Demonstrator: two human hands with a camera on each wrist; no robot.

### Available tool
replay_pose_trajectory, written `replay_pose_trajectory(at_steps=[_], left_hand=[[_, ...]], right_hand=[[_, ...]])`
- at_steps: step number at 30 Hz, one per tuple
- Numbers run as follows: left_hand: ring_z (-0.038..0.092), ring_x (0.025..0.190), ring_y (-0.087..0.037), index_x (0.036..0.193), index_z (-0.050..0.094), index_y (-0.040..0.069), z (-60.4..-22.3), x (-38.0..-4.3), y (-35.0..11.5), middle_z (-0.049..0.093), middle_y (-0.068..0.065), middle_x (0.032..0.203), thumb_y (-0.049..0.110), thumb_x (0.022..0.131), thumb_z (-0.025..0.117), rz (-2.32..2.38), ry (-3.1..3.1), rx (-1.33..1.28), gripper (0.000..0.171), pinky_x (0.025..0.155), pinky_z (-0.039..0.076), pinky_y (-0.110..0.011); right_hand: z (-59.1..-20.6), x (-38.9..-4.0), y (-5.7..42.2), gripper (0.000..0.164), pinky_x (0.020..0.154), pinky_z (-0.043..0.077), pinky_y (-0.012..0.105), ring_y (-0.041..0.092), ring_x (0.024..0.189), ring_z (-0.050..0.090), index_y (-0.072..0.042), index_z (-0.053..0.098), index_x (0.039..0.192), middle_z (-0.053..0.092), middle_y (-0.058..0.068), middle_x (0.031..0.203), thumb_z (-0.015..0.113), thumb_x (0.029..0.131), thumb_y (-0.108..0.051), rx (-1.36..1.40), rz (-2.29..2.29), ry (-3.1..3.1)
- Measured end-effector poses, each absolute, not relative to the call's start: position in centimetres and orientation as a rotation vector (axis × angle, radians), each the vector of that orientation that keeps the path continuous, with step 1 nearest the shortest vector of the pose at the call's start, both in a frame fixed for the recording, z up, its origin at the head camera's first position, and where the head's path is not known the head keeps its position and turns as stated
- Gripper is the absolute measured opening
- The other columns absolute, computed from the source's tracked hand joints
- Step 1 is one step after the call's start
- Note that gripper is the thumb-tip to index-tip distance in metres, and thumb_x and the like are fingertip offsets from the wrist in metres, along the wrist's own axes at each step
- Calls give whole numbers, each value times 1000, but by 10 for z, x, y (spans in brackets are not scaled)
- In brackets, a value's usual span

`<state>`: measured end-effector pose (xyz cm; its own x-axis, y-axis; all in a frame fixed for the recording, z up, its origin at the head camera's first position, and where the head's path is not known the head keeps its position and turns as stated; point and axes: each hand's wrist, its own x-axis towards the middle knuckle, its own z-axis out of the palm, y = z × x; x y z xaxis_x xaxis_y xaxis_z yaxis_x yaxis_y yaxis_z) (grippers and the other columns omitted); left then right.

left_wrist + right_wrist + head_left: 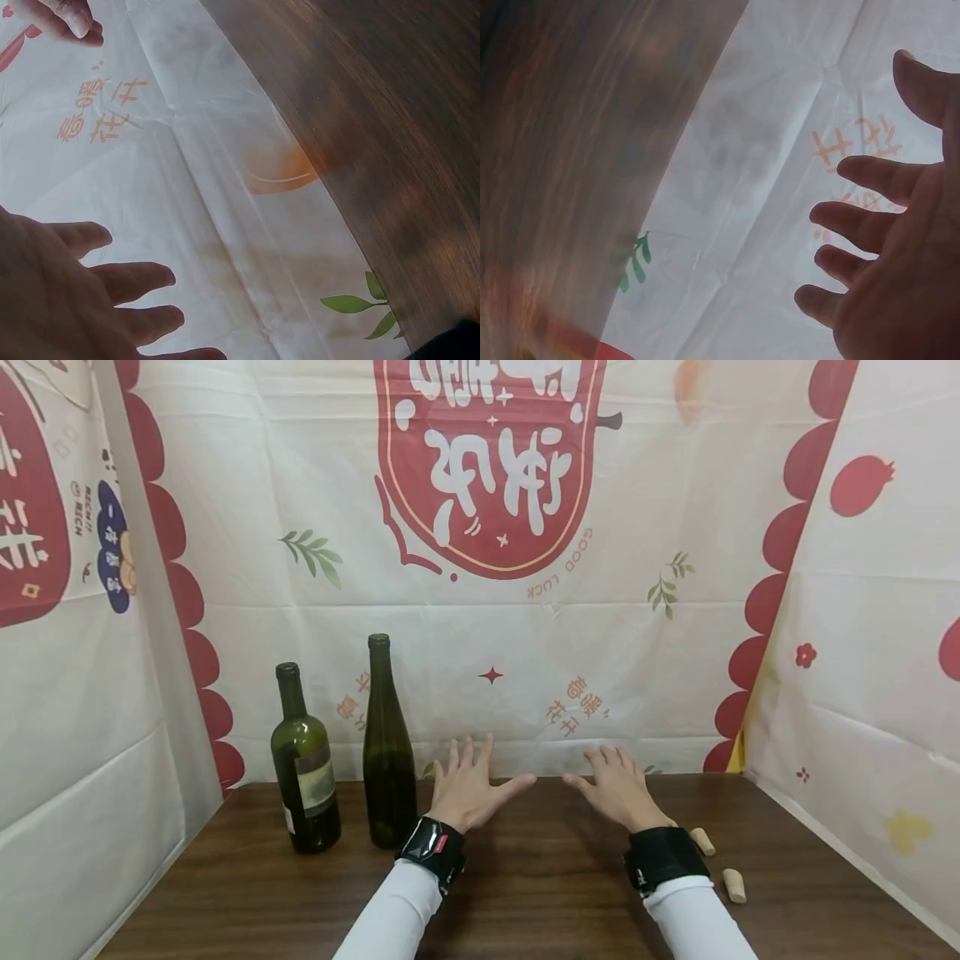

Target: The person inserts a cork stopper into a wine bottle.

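Observation:
My left hand (pixel 467 787) is held out over the far part of the table, fingers spread and holding nothing. To its left stands a tall green wine bottle (pixel 388 760), upright and without a label on the side I see. Further left is a shorter green wine bottle (pixel 303 768) with a pale label. My right hand (pixel 618 789) reaches forward in the same way, fingers apart and nothing in them. Two corks lie on the table right of that wrist: one cork (pixel 702 841) beside the wristband, another cork (pixel 734 886) nearer to me.
The dark wooden table (pixel 540 893) ends at a white printed cloth (pixel 487 635) hanging behind it. More cloth hangs at the left side (pixel 82 718) and the right side (pixel 862 693). Both wrists carry black bands.

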<state>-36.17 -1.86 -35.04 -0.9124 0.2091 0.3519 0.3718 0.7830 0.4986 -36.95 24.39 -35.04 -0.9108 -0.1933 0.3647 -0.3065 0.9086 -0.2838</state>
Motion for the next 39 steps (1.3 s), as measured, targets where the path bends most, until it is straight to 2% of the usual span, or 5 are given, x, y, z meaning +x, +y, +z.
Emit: replay_pose_trajectory(at_steps=[7, 14, 26, 32, 39], left_hand=[[5, 160, -45, 170, 26, 18, -349, -361, -18, 19, -23, 173, 88, 89, 49, -813, -2702, -455, 110, 121, 7, -73], [8, 160, -45, 170, 28, 18, -346, -361, -16, 20, -24, 172, 89, 89, 47, -785, -2696, -455, 109, 121, 11, -73], [10, 160, -45, 169, 30, 16, -335, -358, -21, 23, -25, 171, 84, 91, 52, -782, -2656, -459, 106, 121, 10, -73], [12, 160, -45, 170, 28, 17, -328, -356, -26, 25, -24, 171, 84, 91, 53, -752, -2637, -447, 106, 121, 10, -73], [13, 160, -45, 170, 29, 18, -315, -354, -27, 24, -25, 171, 82, 93, 53, -687, -2574, -470, 102, 123, 7, -71]], right_hand=[[-349, -367, 250, 71, 115, 19, 77, 62, 144, 27, 11, 49, 148, 42, 40, 151, 65, 106, -43, 315, 471, -2783], [-349, -369, 258, 73, 113, 20, 79, 64, 144, 25, 14, 46, 149, 39, 42, 152, 64, 106, -43, 245, 459, -2821], [-348, -365, 269, 73, 112, 25, 77, 65, 138, 31, 19, 46, 145, 42, 47, 146, 65, 105, -39, 142, 494, -2874], [-347, -362, 278, 70, 106, 35, 76, 64, 130, 37, 23, 44, 141, 44, 48, 141, 63, 106, -34, 13, 543, -2912], [-343, -361, 288, 60, 94, 42, 73, 61, 113, 44, 24, 53, 127, 54, 45, 128, 65, 104, -31, -93, 587, -2930]])
